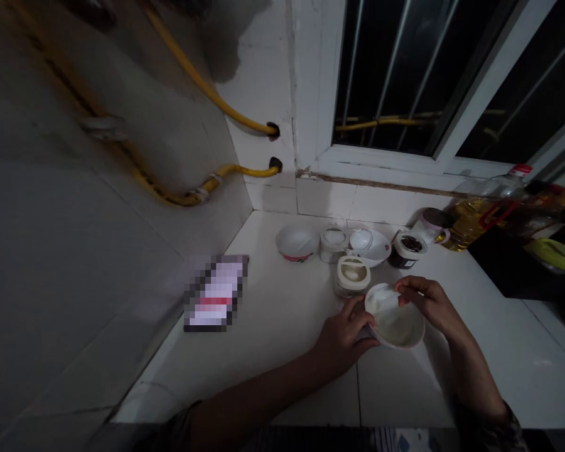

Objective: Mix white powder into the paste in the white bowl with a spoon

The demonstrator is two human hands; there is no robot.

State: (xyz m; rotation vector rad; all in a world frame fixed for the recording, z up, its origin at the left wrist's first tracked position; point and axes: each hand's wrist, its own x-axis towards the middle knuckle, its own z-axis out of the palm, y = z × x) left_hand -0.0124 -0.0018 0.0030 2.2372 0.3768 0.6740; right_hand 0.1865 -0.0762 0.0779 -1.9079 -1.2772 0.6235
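Left hand (343,336): closed around the side of the round white bowl (395,320), fingers bent, holding on tight.
Right hand (428,302): fingers curled over the top edge of the bowl, holding it too.
Bowl place: in both hands, tilted, over the white tile counter (282,351), toward its right side.
Nearest thing: a short round cream plastic tub (352,274), just behind the bowl.

Got a small white bowl (394,316) here with a faint pinkish rim, and the inside's smeared with a cloudy, cream-coloured film, so definitely not clean. It's tilted with the inside facing up toward the camera, over the white counter (282,351). The left hand (343,336) grips its side, and the right hand (426,301) curls over the far rim.
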